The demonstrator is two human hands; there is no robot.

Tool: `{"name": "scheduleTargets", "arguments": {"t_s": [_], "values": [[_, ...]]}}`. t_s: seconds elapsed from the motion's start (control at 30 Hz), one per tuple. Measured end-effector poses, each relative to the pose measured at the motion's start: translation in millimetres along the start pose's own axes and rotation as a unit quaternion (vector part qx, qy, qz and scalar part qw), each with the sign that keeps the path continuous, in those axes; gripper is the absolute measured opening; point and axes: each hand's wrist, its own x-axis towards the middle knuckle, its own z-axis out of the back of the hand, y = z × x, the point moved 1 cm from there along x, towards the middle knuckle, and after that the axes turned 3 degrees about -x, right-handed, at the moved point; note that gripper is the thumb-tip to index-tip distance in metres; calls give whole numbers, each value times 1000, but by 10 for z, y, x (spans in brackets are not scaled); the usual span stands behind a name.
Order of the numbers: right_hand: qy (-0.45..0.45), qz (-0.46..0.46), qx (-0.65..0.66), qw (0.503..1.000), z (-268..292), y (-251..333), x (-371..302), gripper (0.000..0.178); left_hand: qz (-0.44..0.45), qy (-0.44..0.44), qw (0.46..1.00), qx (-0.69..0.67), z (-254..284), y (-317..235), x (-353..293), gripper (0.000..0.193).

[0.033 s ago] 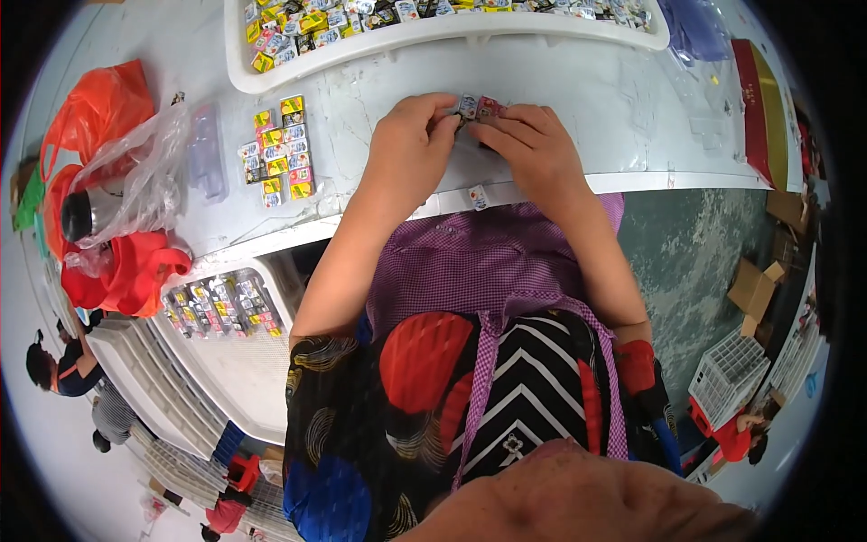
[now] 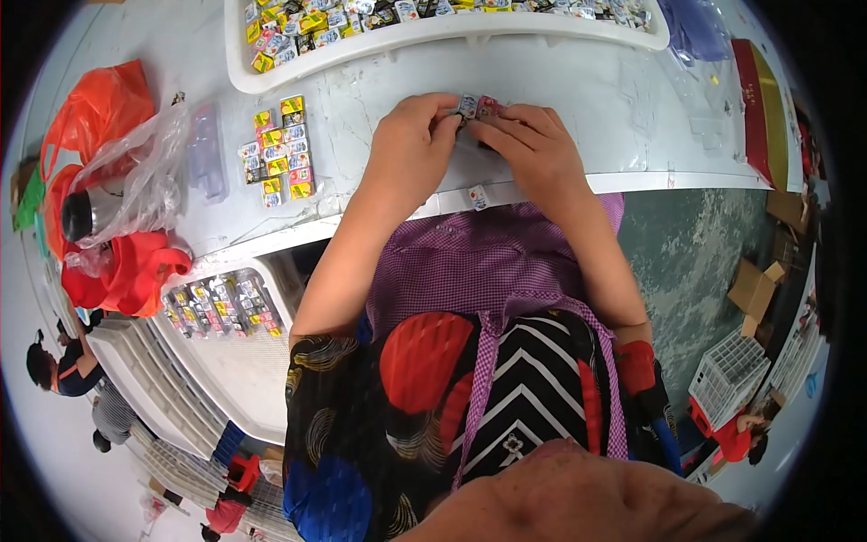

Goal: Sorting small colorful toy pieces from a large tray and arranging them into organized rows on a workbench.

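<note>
Over the table [image 2: 343, 135], my left hand [image 2: 417, 144] is closed, thumb and fingers pinching the left end of a short row of small printed boxes [image 2: 470, 106]. From the other side my right hand [image 2: 533, 149] closes its fingers on the row's right end, at a pink box [image 2: 489, 107]. A dark piece shows between the fingertips; the rest is hidden by my hands. One loose white box [image 2: 478, 197] lies at the table's front edge, below and between my hands. To the left, several small yellow, white, black and pink boxes [image 2: 276, 154] stand grouped in a block.
A white tray [image 2: 452, 29] heaped with small boxes spans the far side. At left are transparent plastic trays [image 2: 207, 154], a red bag [image 2: 99, 104] and a flask [image 2: 79, 215]. Another tray [image 2: 239, 370] with packed boxes sits below table level. Co-workers [image 2: 72, 366] are beyond.
</note>
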Motion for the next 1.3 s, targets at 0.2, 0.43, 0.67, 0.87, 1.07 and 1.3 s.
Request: {"name": "scheduleTargets", "arguments": {"t_s": [0.2, 0.43, 0.67, 0.87, 1.07, 1.3], "values": [[3, -23, 22, 999, 161, 163, -133, 35, -54, 4, 996, 65, -7, -20, 8, 12], [97, -7, 72, 993, 132, 329, -219, 32, -47, 21, 992, 111, -21, -64, 13, 8], [88, -9, 50, 995, 110, 349, -229, 31, -80, 44, 984, 155, 50, -42, 16, 7], [78, -20, 42, 996, 94, 344, -233, 33, -21, 49, 998, 28, 150, 16, 31, 15], [46, -36, 52, 997, 132, 314, -137, 39, -100, 13, 980, 174, 161, -33, 72, 18], [158, -44, 7, 986, -3, 234, -9, 68, -117, -1, 970, 215, 96, 14, 75, 21]]}}
